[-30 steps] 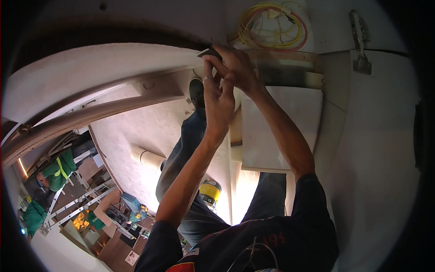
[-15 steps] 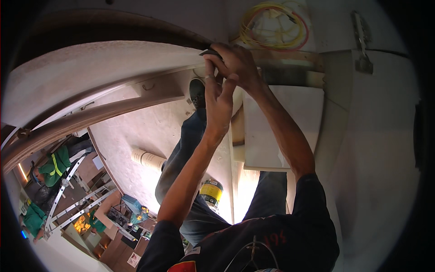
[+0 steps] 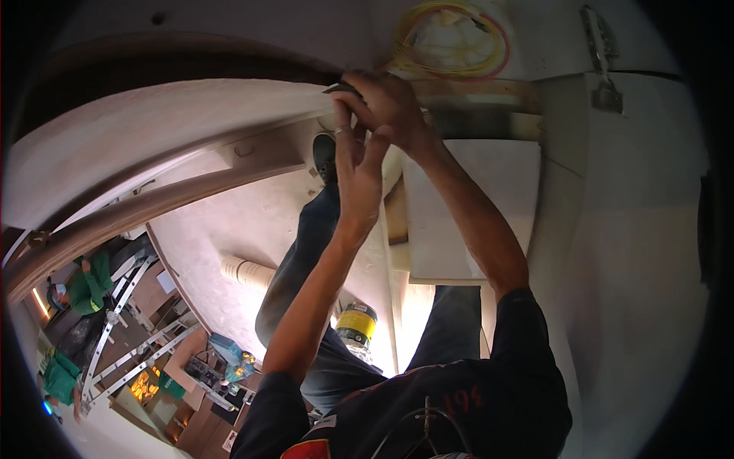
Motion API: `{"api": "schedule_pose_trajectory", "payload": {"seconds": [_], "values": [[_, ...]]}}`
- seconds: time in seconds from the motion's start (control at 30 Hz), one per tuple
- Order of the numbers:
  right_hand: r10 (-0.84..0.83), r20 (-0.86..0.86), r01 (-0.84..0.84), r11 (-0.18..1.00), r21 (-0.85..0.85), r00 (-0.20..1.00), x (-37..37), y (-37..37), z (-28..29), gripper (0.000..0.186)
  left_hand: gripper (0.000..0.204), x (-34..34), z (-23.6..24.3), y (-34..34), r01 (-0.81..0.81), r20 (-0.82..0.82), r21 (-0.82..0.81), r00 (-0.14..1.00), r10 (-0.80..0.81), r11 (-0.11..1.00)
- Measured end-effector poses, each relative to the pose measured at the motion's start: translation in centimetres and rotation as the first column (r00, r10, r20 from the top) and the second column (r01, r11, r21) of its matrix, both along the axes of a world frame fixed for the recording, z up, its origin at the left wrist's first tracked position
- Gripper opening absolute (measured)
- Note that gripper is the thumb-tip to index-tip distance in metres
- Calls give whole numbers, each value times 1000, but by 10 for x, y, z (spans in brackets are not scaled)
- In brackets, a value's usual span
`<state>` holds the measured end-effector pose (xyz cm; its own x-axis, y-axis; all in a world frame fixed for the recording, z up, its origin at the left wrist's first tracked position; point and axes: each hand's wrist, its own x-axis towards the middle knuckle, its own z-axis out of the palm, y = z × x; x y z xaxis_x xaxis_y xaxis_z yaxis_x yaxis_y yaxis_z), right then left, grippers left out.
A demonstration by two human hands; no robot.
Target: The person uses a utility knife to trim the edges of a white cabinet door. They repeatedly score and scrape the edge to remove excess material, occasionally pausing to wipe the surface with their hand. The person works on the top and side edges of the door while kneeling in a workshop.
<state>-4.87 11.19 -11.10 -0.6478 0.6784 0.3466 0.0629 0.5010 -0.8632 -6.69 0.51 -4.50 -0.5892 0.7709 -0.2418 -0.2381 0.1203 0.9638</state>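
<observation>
Leftward, dark flat piece jutting from pinching grip of right hand, left hand below, hold unclear

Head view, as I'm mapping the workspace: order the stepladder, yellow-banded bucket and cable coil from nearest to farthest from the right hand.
1. Cable coil: just above and right of the right hand in the picture.
2. Yellow-banded bucket: lower middle.
3. Stepladder: lower left.
</observation>
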Motion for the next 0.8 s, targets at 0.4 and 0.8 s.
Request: {"api": "schedule_pose_trajectory", "payload": {"seconds": [0.4,0.8], "values": [[-6,21,7,1000,-30,1000,3,-1,5,28,83,-2,8,0,12,90,46,996,-16,999],[30,146,-19,997,-74,989,4,-3,17,32,75,-3,22,-4,34,87,-15,996,-32,999]]}}
